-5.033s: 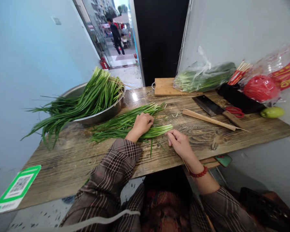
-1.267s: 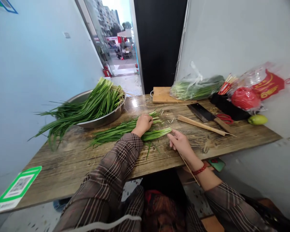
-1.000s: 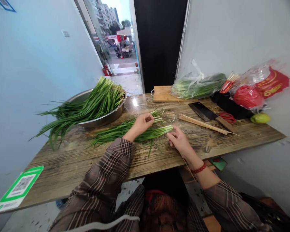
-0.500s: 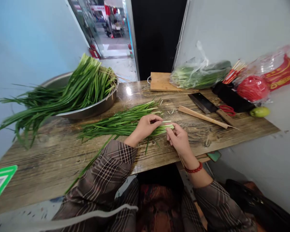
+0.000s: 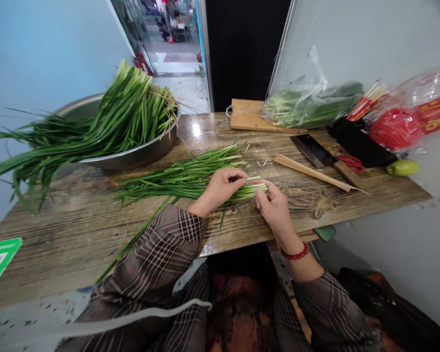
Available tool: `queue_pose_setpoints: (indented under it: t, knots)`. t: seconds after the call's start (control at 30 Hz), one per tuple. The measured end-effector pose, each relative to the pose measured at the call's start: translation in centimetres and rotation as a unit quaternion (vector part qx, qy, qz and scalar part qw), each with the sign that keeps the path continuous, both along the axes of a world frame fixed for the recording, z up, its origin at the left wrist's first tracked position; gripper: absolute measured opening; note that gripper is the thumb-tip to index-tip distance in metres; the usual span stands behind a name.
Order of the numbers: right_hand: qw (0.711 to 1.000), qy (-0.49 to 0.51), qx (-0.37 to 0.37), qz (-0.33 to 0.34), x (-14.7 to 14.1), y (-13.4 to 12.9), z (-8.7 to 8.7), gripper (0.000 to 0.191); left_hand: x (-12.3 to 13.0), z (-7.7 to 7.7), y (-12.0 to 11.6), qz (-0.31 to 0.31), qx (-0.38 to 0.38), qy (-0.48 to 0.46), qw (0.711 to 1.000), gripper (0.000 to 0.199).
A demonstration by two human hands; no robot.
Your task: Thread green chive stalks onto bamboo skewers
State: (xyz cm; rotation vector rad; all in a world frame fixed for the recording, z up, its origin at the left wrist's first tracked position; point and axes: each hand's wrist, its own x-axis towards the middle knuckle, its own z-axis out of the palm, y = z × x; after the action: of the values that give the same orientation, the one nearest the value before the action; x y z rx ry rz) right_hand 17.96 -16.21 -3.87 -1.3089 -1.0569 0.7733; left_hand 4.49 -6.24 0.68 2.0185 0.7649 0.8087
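A loose pile of garlic chives [image 5: 179, 173] lies on the wooden table, its pale cut ends pointing right. Over these stems my left hand [image 5: 222, 188] is closed, thumb and forefinger pinching a chive stalk near its white end. My right hand [image 5: 273, 203], with a red bead bracelet [image 5: 296, 252] on the wrist, is closed round the pale ends of a few chives. A thin stick shows below its palm, mostly hidden. Short trimmed bits [image 5: 262, 163] are scattered beyond the fingers.
A metal basin [image 5: 132, 159] heaped with chives stands at left. Rightward lie bamboo skewers [image 5: 311, 172], a cleaver [image 5: 311, 150], a cutting board [image 5: 246, 115], bagged greens [image 5: 311, 105], a red bundle in plastic [image 5: 396, 132] and a green-yellow fruit [image 5: 402, 167]. A green-bordered card [image 5: 7, 249] is at near left.
The view has shifted slightly, so the table sits a little higher in the picture. Both hands stay at the chive ends, with only small finger movement.
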Motion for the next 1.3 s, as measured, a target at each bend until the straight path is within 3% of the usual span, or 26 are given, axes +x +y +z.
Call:
queue_pose_setpoints:
  t: [0.33, 0.57, 0.83, 0.9, 1.0, 1.07, 1.17, 1.3]
  knots:
    - [1.0, 0.011, 0.004, -0.021, -0.1, 0.1, -0.6, 0.031, 0.0, -0.3, -0.3, 0.003, 0.034, -0.01, 0.999, 0.011]
    - [0.998, -0.033, 0.005, -0.056, -0.3, -0.1, -0.1, 0.05, 0.0, -0.6, -0.1, -0.006, 0.035, -0.027, 0.999, 0.009]
    - [0.997, -0.052, 0.008, -0.049, -0.1, 0.0, -0.8, 0.024, -0.5, -0.2, 0.5, -0.118, 0.003, 0.027, 0.993, 0.014]
    - [0.998, -0.045, 0.002, -0.047, -0.1, 0.0, -0.9, 0.022, -1.0, -0.4, 1.6, -0.076, 0.029, 0.037, 0.996, 0.017]
    - [0.998, -0.033, -0.009, -0.045, 0.0, 0.1, -0.8, 0.023, -1.8, -1.4, 3.8, 0.086, 0.103, 0.072, 0.988, 0.018]
    - [0.999, -0.025, -0.012, -0.042, -0.1, 0.1, -0.8, 0.023, -2.2, -2.1, 5.1, 0.142, 0.144, 0.115, 0.973, 0.019]
    - [0.999, -0.019, -0.014, -0.038, -0.1, 0.1, -0.6, 0.024, -2.2, -2.9, 6.0, 0.133, 0.185, 0.179, 0.957, 0.021]
    - [0.999, -0.027, -0.02, -0.036, -0.2, 0.0, -0.5, 0.024, -1.7, -2.9, 5.5, 0.123, 0.228, 0.254, 0.932, 0.021]
